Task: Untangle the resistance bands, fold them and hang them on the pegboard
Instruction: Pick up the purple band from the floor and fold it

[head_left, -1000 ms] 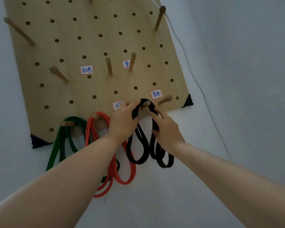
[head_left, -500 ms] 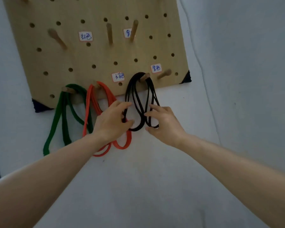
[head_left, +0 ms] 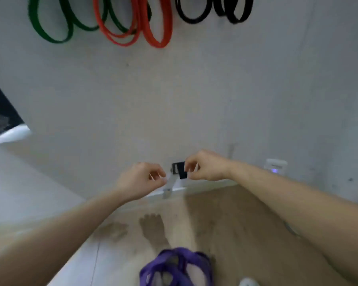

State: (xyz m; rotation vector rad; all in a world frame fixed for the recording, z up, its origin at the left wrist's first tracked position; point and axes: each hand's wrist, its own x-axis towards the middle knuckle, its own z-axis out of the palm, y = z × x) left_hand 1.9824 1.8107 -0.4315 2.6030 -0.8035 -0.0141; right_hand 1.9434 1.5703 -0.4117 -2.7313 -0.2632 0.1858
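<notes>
**A:** Both hands, left [head_left: 141, 180] and right [head_left: 205, 166], have let go of the black band [head_left: 194, 17] and dropped low. They're apart, fingers loosely curled, holding nothing I can see.

**B:** So black is hung?

**A:** Looks so. It dangles at the top edge beside the red band [head_left: 159, 38] and green band [head_left: 50, 36]. The purple band [head_left: 174, 265] lies tangled on the floor [head_left: 236, 223], below the hands.

**B:** Then purple is probably next.

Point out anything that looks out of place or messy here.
The purple elastic resistance band lies bunched in a heap on the wooden floor, while green band loops, orange-red band loops and black band loops hang against the wall above. One green loop overlaps the orange-red ones.
</notes>
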